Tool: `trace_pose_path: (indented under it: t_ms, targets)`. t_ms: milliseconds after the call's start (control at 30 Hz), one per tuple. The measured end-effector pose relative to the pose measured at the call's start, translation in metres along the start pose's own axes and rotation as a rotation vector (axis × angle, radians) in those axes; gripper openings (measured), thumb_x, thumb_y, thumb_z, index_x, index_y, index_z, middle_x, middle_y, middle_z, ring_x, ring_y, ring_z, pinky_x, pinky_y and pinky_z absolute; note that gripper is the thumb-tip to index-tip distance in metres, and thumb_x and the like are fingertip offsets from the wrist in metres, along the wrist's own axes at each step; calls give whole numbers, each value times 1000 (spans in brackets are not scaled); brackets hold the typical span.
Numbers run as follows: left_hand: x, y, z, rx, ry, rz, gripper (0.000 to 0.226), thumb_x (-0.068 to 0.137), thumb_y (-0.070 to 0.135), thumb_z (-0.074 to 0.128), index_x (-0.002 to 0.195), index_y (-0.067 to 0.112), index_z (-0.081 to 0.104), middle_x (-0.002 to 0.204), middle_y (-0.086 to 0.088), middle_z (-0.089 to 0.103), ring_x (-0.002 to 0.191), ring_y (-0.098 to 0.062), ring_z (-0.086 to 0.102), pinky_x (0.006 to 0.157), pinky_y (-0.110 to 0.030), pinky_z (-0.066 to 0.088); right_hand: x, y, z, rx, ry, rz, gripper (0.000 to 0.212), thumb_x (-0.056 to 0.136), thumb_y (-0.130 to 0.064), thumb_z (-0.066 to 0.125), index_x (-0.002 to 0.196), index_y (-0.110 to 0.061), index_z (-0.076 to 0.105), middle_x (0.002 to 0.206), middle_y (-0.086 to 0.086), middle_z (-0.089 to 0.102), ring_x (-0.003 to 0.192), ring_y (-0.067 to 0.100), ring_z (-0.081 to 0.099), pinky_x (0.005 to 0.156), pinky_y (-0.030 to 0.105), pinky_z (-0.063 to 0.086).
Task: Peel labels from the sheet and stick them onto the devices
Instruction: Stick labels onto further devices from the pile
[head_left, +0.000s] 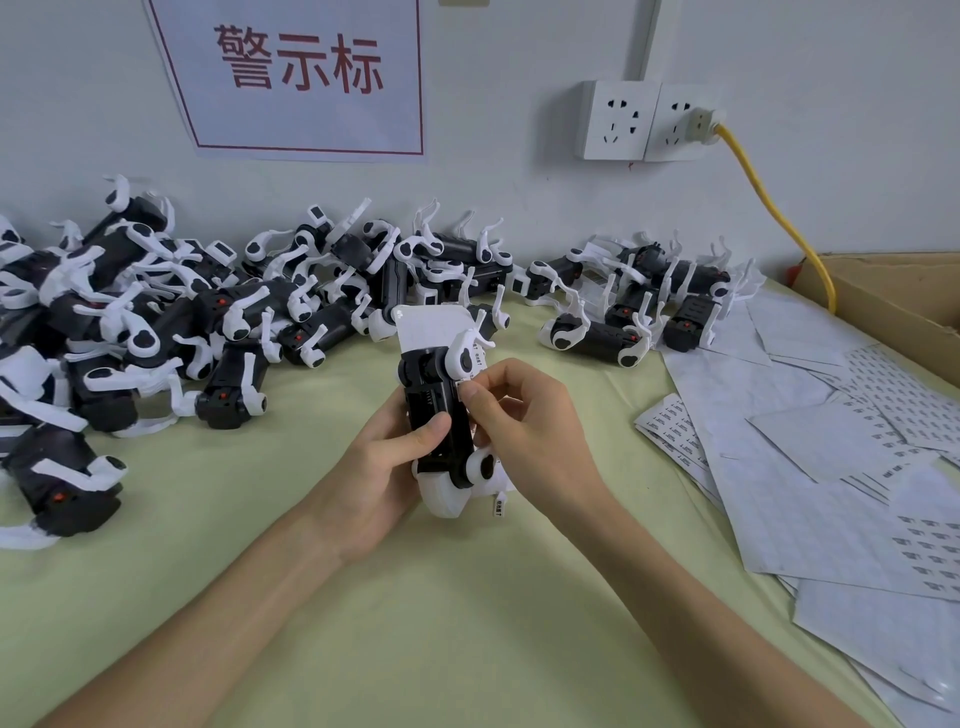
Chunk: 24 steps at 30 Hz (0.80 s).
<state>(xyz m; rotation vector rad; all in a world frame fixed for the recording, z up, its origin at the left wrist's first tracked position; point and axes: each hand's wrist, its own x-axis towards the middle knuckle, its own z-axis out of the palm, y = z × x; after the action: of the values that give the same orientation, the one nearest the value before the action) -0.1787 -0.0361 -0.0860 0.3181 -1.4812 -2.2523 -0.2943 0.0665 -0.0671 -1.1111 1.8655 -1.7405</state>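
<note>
1. Wall sign (291, 78): large red characters "警示标" inside a thin red border, on white paper.
2. Label sheets (883, 395), right side of the table: rows of small dark printed labels, the print too small to read.
3. Label (500, 505), beside the lower end of the held device (441, 415): dark print, illegible.

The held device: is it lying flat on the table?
No, the left hand grips the device upright, the right hand pinching at its side.

Black-white device (427, 400) upright, label (462, 385) at its edge; label sheets (810, 467) scattered right
</note>
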Motion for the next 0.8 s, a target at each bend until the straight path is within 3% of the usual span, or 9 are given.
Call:
trace_pose_path:
  t_ms: [233,400,500,600,800]
  targets:
    - [-3,3,-2,11,-16,-5,49,90,18,60,138,12,56,135,-19,63,123,-31,63,103,-42,53,1,0,-3,85,-34,44,22,96,-15,69,75,-12,62,63,-5,64,59,9,58,61,21,48]
    - [-3,5,-2,-44,-11,-44,38,88,22,63,125,15,69,122,-14,68,111,-26,68,86,-34,59,4,1,-10,176,-43,143,35,89,-23,79,65,-12,56,57,-5,63,54,7,59,57,14,47]
    - [-3,8,-5,-134,-24,-100,35,84,27,67,117,17,76,119,-11,71,107,-24,70,84,-33,59,3,1,-5,200,-96,175,32,97,-26,70,70,-14,56,65,-1,62,55,6,56,51,11,41]
    - [-2,9,-6,-215,-16,-115,35,89,24,59,118,14,76,122,-12,71,109,-24,69,88,-33,59,3,1,-1,251,-129,159,29,105,-21,55,77,-13,58,71,1,60,59,7,55,55,11,41]
    - [-3,10,-4,-239,-4,-163,36,87,28,55,108,13,80,112,-9,74,101,-21,73,81,-31,61,2,2,-3,172,-179,26,26,97,-22,70,81,-7,57,67,-3,57,60,9,51,60,17,44]
